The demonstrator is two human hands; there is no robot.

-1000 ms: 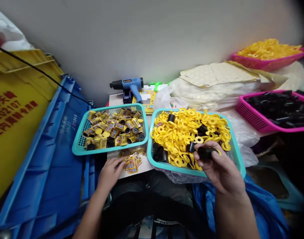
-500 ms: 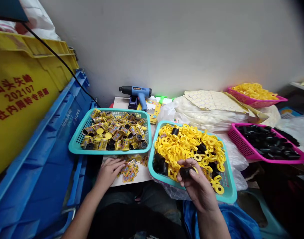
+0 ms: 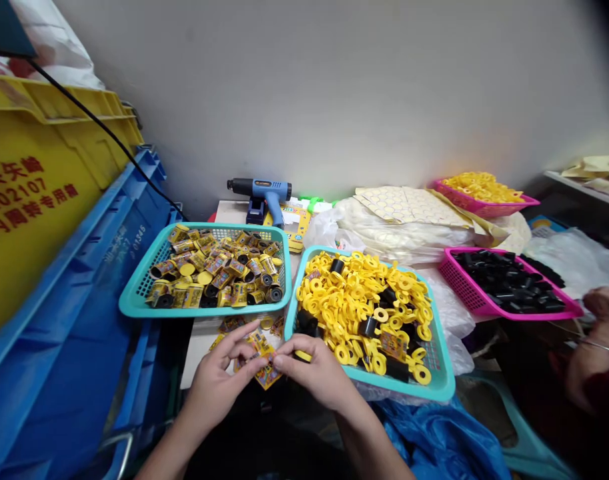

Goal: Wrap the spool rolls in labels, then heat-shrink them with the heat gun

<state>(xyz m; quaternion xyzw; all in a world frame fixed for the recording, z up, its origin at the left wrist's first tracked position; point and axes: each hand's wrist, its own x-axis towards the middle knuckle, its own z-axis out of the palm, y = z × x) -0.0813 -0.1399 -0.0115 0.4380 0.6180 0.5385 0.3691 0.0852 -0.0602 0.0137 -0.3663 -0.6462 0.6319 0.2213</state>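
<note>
**Fingertips (image 3: 276,362) meeting over printed labels**

Left hand (image 3: 217,385) and right hand (image 3: 317,371), half-closed, pinch a partly hidden yellow label (image 3: 262,357) above loose labels (image 3: 268,377) on the white table (image 3: 199,367), beside the teal basket (image 3: 399,385). Close, light pinching suits it.

Left: teal plastic mesh basket (image 3: 139,287) of black-and-yellow labelled spools (image 3: 214,273). Just right of it: second teal plastic mesh basket (image 3: 437,347) of yellow plastic rings (image 3: 354,300). Behind both: blue heat gun (image 3: 264,190).
</note>
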